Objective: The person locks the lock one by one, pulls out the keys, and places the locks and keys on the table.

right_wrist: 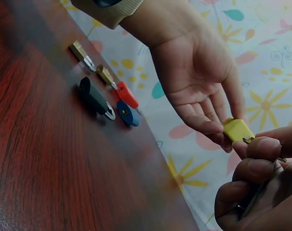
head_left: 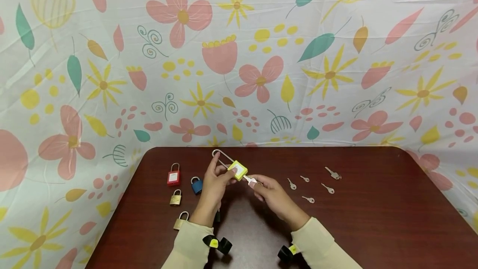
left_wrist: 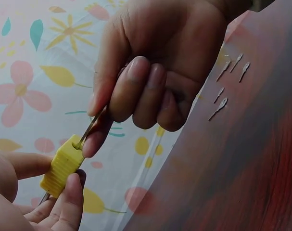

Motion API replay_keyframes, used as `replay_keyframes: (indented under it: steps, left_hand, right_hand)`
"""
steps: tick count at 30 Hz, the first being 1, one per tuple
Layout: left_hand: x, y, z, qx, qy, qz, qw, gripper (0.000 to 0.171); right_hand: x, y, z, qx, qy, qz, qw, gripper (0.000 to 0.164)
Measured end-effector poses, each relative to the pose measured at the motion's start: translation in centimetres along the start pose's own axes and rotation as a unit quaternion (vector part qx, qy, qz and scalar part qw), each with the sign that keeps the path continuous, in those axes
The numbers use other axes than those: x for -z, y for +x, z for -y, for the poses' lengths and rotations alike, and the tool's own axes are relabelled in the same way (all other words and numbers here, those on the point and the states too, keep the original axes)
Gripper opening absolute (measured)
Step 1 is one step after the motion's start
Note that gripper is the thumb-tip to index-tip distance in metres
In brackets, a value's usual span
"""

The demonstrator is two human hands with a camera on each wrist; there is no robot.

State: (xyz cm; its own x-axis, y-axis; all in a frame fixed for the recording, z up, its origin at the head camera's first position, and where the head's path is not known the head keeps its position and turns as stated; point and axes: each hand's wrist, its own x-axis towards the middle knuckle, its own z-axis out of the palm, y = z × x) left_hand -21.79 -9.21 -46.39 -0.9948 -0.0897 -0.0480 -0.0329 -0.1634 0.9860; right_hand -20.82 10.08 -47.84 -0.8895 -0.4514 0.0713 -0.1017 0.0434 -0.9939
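Note:
My left hand (head_left: 214,188) holds a yellow padlock (head_left: 239,171) with a white label and a long shackle, up over the far part of the table. The index finger lies along the shackle, and thumb and fingers grip the body. From the other side my right hand (head_left: 271,196) pinches a key (head_left: 251,180) by its head. In the left wrist view, the key's blade (left_wrist: 88,130) meets the keyhole end of the yellow body. A thin metallic edge (right_wrist: 255,202) shows under the right hand's curled fingers in the right wrist view.
On the left lie a red padlock (head_left: 174,177), a blue padlock (head_left: 196,186), two brass padlocks (head_left: 175,198) and a dark padlock (right_wrist: 94,96), partly behind my left arm. Several loose keys (head_left: 292,185) are spread on the right. A flowered cloth (head_left: 261,53) hangs behind the table.

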Motion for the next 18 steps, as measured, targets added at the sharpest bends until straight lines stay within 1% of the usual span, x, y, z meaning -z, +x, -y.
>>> replay_keyframes:
  steps: [4, 9, 14, 18]
  left_hand:
    - [0.06, 0.11, -0.05, 0.002, 0.003, 0.0, 1.0, 0.083]
    - [0.0, 0.12, -0.12, 0.002, -0.001, -0.008, 1.0, 0.083]
    - [0.05, 0.21, -0.04, -0.002, -0.007, -0.014, 0.9999, 0.082]
    - [0.11, 0.25, -0.05, -0.004, -0.01, -0.018, 0.9998, 0.083]
  right_hand:
    - [0.12, -0.06, 0.21, -0.008, -0.004, 0.007, 1.0, 0.038]
    - [0.18, -0.1, 0.42, -0.017, -0.005, 0.013, 1.0, 0.036]
    - [0.15, -0.07, 0.25, -0.012, -0.001, 0.017, 1.0, 0.033]
    - [0.18, -0.06, 0.04, -0.008, 0.005, 0.008, 1.0, 0.03]
